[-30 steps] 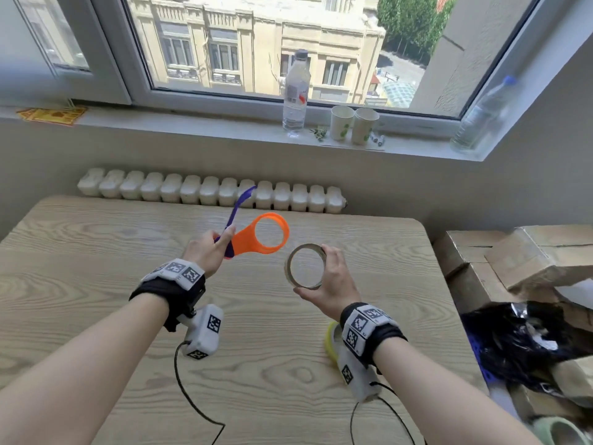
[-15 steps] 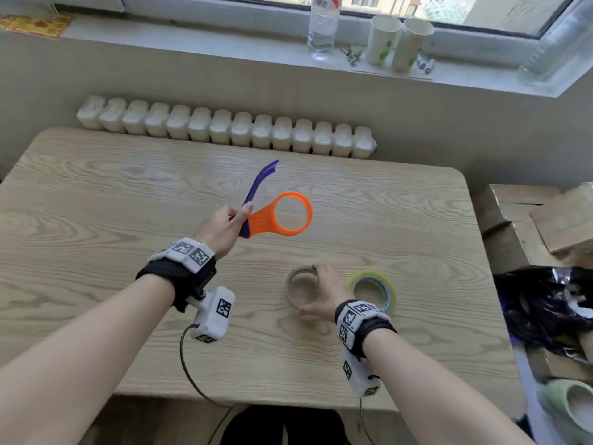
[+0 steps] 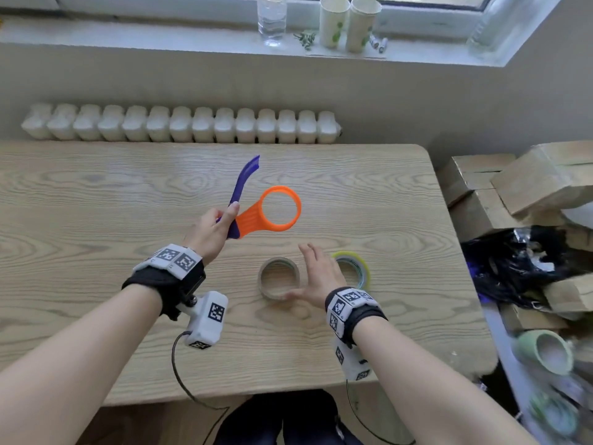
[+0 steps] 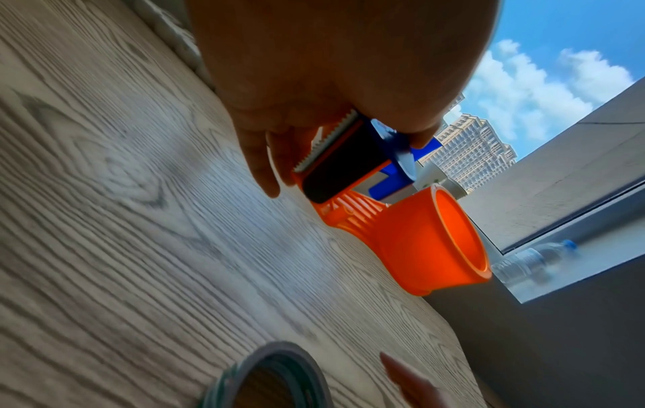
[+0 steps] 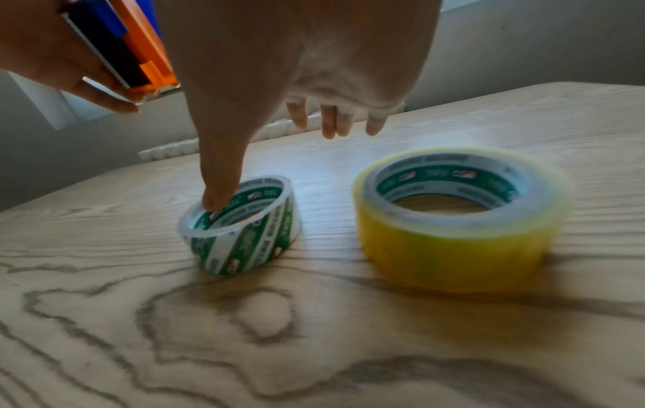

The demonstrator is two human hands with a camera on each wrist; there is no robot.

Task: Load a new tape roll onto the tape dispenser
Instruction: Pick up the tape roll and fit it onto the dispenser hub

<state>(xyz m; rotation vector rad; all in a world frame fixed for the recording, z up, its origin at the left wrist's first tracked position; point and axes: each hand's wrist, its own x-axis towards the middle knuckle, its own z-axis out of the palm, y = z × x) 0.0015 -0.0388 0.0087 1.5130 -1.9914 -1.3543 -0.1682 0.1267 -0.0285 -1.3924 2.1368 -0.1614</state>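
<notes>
My left hand (image 3: 211,231) grips the orange and purple tape dispenser (image 3: 271,211) above the table, its empty orange ring (image 4: 436,245) pointing right. A nearly spent tape core (image 3: 278,277) with green print lies flat on the table (image 3: 80,203). My right hand (image 3: 316,273) hovers between it and a full yellow tape roll (image 3: 354,271). In the right wrist view the fingers are spread straight and the thumb tip touches the spent core's (image 5: 240,223) rim, with the yellow roll (image 5: 457,218) to the right.
A white radiator (image 3: 179,123) runs behind the table's far edge. The windowsill holds a water bottle (image 3: 272,19) and two paper cups (image 3: 348,24). Cardboard boxes (image 3: 519,187) and black bags pile up off the table's right side.
My right hand lowered the spent core from mid-air onto the table beside the yellow roll, then let go and spread its fingers. The left hand kept hold of the dispenser.
</notes>
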